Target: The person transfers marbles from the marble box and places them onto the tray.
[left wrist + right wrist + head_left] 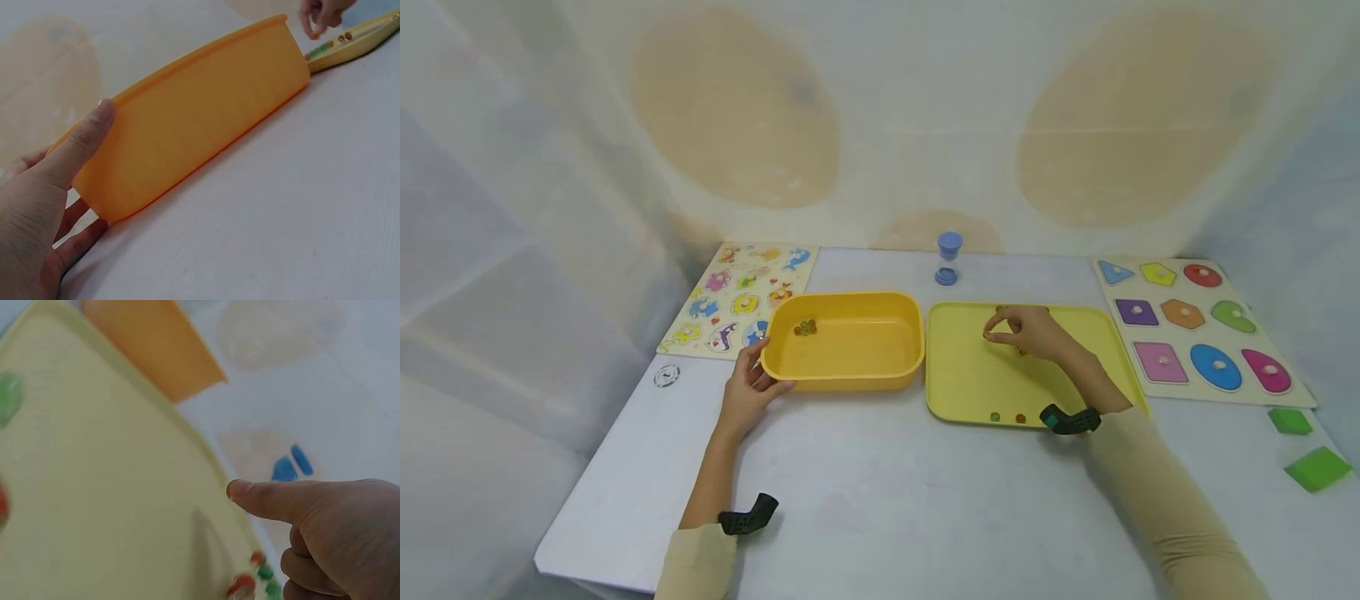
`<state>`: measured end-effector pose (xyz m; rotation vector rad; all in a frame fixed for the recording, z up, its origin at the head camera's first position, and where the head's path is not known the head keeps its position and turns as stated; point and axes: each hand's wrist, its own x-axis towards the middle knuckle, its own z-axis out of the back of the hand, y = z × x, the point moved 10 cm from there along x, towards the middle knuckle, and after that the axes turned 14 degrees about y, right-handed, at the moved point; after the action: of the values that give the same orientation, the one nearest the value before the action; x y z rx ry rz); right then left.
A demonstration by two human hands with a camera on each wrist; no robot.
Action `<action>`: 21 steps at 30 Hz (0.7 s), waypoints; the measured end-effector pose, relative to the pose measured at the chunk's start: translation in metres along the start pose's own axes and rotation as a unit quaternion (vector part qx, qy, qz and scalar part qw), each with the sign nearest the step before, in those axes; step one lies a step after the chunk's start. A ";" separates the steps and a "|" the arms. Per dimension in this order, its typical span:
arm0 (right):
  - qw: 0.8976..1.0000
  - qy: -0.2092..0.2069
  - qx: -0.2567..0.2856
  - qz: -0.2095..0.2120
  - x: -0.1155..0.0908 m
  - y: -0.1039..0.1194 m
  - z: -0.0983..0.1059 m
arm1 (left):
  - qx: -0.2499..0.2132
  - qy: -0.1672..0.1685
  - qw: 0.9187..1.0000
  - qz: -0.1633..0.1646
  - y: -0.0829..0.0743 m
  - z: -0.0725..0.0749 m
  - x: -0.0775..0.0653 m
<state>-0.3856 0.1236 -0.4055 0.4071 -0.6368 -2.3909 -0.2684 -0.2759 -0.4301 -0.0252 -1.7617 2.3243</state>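
My left hand grips the left end of an orange-yellow plastic basin. The thumb lies along its outer wall near the rim, as the left wrist view shows. Inside the basin, a small cluster of green and orange glass beads rests toward the left. My right hand is over the yellow tray, thumb and forefinger pinching a small orange-red bead, mostly hidden by the fingertips. Below it on the tray lie a green bead and a red one; several more sit along the far edge.
A blue sand timer stands behind the basin and tray. An animal peg puzzle lies at the left, a shape peg puzzle at the right. Two green blocks are near the right table edge.
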 end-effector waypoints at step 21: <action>0.995 -0.028 0.027 0.096 0.059 0.088 0.015 | 0.002 0.001 1.000 0.002 0.000 -0.001 0.000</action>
<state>-0.3941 0.0301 -0.3537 0.2890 -0.7329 -2.2126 -0.2683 -0.2752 -0.4301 -0.0307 -1.7575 2.3300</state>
